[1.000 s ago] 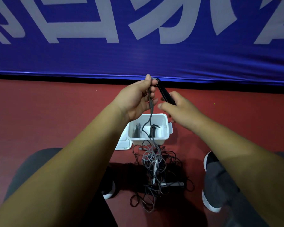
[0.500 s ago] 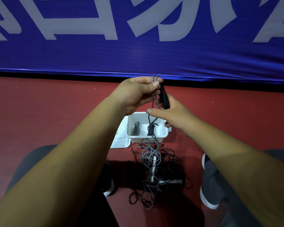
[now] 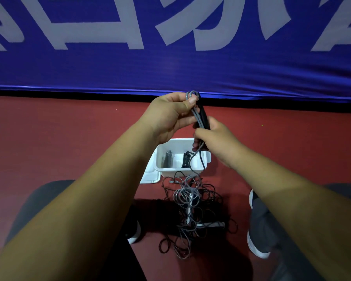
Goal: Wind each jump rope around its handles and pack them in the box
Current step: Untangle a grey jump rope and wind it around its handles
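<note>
I held one jump rope up in front of me, above the white box (image 3: 176,171) that stood open on the red floor (image 3: 69,138). My left hand (image 3: 170,116) pinched a bend of the grey cord (image 3: 197,118) between thumb and fingers at the top end of the black handles (image 3: 204,116). My right hand (image 3: 217,142) was curled round their lower end, with the cord running under it. From there the cord hung down across the box into the tangle of ropes (image 3: 190,209) on the floor between my feet. Two wound ropes (image 3: 185,159) already stood inside the box, and its lid (image 3: 150,177) lay just beside it on the left.

The winding had barely begun, by my reckoning. To do it well, I judged the two handles had to stay pressed together as one bundle, with each turn laid snug beside the one before. The slack needed to be drawn up gently, since the grey cord looked mixed in with darker ones below. A hard pull could lift the whole heap or tip the box.
</note>
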Available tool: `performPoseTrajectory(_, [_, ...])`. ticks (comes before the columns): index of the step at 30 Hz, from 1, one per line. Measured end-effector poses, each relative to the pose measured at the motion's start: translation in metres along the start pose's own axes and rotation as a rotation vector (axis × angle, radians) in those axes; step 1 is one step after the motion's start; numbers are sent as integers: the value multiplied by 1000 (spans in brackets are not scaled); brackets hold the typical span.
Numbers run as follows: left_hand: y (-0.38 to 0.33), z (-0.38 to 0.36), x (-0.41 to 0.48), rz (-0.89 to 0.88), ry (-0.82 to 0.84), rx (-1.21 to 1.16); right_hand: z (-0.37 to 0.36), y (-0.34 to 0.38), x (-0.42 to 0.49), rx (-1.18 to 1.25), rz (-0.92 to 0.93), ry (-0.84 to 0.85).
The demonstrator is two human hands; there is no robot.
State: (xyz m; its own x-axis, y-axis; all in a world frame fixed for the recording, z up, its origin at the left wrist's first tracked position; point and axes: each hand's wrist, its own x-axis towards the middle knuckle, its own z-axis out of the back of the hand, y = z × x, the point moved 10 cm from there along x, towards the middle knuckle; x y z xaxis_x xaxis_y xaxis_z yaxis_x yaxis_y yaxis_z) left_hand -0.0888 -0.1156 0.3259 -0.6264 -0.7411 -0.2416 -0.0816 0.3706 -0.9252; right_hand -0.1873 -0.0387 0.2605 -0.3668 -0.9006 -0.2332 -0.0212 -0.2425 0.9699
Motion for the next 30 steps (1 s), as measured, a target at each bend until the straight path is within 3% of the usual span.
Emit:
performPoseTrajectory(7, [-11,3,2,-18,80,270,-1,-1,-2,12,-19,42])
performPoseTrajectory(15, [-14,11,2,17,14,220,-2,1,-4,0,-40,59])
performPoseTrajectory(21, [10,20,1,197,-36,-115,-5,2,-6,-60,-53,111])
performPoseTrajectory(26, [3,24,5,127,-33,2,-5,10,-11,-73,-75,143])
performPoseTrajectory(30, [10,37,11,121,-119,132,5,27,-13,41,-63,77])
